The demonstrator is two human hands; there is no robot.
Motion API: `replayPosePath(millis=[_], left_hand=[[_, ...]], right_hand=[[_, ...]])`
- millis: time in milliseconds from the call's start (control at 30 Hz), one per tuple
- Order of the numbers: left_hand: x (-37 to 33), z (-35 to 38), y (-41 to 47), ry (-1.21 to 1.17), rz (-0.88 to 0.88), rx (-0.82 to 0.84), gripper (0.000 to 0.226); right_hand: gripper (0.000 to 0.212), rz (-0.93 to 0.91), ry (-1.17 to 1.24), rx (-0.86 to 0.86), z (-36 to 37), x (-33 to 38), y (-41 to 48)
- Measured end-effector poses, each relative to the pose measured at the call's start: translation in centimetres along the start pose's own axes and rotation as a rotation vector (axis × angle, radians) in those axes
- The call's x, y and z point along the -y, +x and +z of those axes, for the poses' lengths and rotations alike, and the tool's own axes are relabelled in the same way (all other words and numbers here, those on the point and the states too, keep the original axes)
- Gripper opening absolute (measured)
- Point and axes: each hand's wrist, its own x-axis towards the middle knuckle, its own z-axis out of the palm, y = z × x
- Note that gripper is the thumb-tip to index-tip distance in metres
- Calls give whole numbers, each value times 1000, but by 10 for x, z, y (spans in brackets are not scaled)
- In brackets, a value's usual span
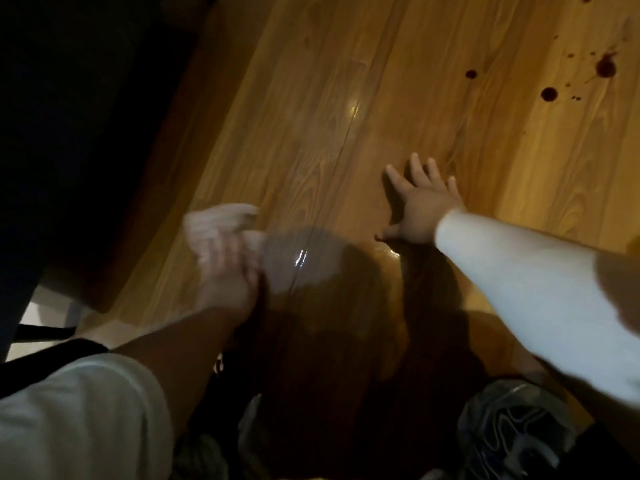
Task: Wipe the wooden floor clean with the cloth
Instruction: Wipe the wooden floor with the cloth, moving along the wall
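Grey patterned trainer (512, 431), 5 o'clock, nearest me. Left hand (228, 268), 9 o'clock: my fingers curl round pale crumpled cloth (214, 221), blurred, on glossy wooden plank floor (311, 116). Right hand (420, 206), centre: fingers spread flat on the boards, holding nothing. Dark red droplet stains (606, 68), 2 o'clock, well apart from cloth. Risks: the wet sheen could slip my bracing palm; dragging could smear the droplets.

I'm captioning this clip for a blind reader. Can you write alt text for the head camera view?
Looking down at a wooden floor, a person's left hand, blurred, holds a pale cloth low at the boards while the right hand rests open and flat on them. Dark red spots lie farther off to the right, not yet wiped.
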Motion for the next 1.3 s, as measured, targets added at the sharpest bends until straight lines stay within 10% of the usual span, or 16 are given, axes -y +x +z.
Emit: replayPosePath(millis=[100, 167, 367, 533, 800, 1000, 1300], left_hand=[[28, -2, 28, -184, -701, -88, 58], [15, -9, 35, -242, -771, -96, 57], [-99, 22, -44, 77, 813, 25, 56], [-126, 21, -48, 154, 1095, 60, 57], [-80, 0, 40, -94, 170, -157, 65], [-102, 3, 7, -85, 679, -81, 59], [54, -11, 79, -397, -982, -136, 66]], right_hand=[[90, -174, 27, -94, -2, 36, 29], [75, -176, 61, -91, 0, 53, 42], [58, -221, -76, -181, -3, 26, 50], [57, 33, -109, -166, -22, -18, 52], [55, -30, 37, -261, -10, 3, 42], [54, -70, 185, -259, -23, 33, 59], [56, -179, 188, -249, -10, 91, 66]])
